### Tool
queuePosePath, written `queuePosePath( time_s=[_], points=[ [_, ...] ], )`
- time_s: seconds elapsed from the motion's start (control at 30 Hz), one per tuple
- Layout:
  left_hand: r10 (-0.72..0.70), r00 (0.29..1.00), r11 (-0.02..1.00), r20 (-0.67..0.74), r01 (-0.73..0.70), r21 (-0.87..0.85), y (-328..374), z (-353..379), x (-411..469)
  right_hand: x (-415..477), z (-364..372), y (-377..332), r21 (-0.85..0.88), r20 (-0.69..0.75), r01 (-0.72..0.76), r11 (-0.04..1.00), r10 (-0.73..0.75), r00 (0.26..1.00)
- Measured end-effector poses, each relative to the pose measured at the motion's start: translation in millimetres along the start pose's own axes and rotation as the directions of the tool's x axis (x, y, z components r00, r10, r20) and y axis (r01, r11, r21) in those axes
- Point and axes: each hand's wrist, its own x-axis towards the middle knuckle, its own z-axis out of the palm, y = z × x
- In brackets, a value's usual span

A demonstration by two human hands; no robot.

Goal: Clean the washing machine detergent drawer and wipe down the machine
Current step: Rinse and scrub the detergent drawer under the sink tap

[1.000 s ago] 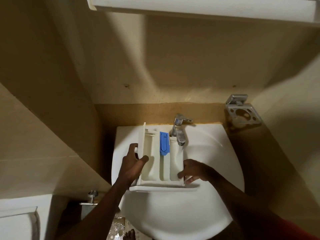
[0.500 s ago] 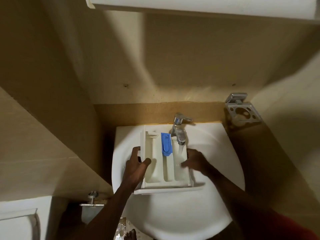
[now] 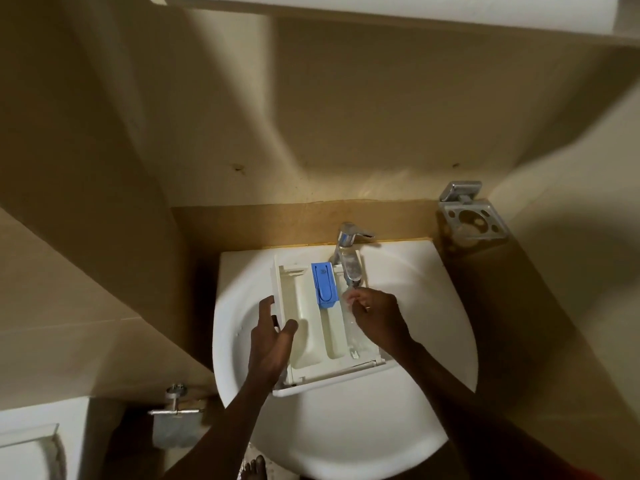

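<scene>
At the far left, low in the view, a white toilet tank (image 3: 31,452) shows its corner; just to the right of it a metal paper holder (image 3: 175,408) is fixed on the beige wall, with a grey roll hanging under it.

The white sink (image 3: 433,358) fills the middle of the view; the detergent drawer (image 3: 311,327) lies inside its basin, the front panel toward the person and a little tilted, the back end near the tap. The left hand (image 3: 272,336) holds the drawer by its left wall; the thumb lies inside the left compartment and the other fingers are on the outer side of the wall, so the hand is clamped on that wall. In the middle of the drawer a blue insert (image 3: 324,285) sits at the back part, between the left compartment and the right one.

The chrome tap (image 3: 349,251) stands at the back rim of the sink, and its spout reaches over the right compartment of the drawer; water falls from it and looks blurred there. The right hand (image 3: 379,313) is in this right compartment, directly under the spout; its fingers are bent and close together, touching the wet plastic, but I cannot tell if they pinch something; a ring shows on one finger.

At the right, on the wall, an empty-looking metal holder (image 3: 471,218) with round openings is mounted, well apart from the sink; above everything a white cabinet edge (image 3: 381,8) crosses the top.
</scene>
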Motion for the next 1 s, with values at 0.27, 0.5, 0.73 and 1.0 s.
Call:
queuePosePath(
  time_s=[0.27, 0.5, 0.73, 1.0],
  points=[
    [0.084, 0.996, 0.996, -0.031, -0.083, 0.027, -3.5, 5.5, -2.8, -55.6, 5.7, -9.0, -0.151, 0.452, -0.135, 0.979, 0.190, 0.871],
    [0.036, 0.999, 0.999, 0.011, -0.036, -0.034, -10.9, 14.1, -2.6, -63.4, -16.5, 0.0, -0.331, 0.363, 0.033, 0.943, 0.095, 0.927],
    [-0.023, 0.999, 0.990, 0.041, 0.029, -0.136, -10.9, 12.4, 5.6, -42.5, -29.2, -18.4, -0.205, 0.438, -0.130, 0.970, 0.209, 0.874],
    [-0.039, 0.987, 0.965, 0.156, 0.078, -0.252, -15.0, 22.2, -4.6, -16.9, -24.9, -20.5, -0.133, 0.340, -0.289, 0.948, 0.318, 0.885]
  ],
)
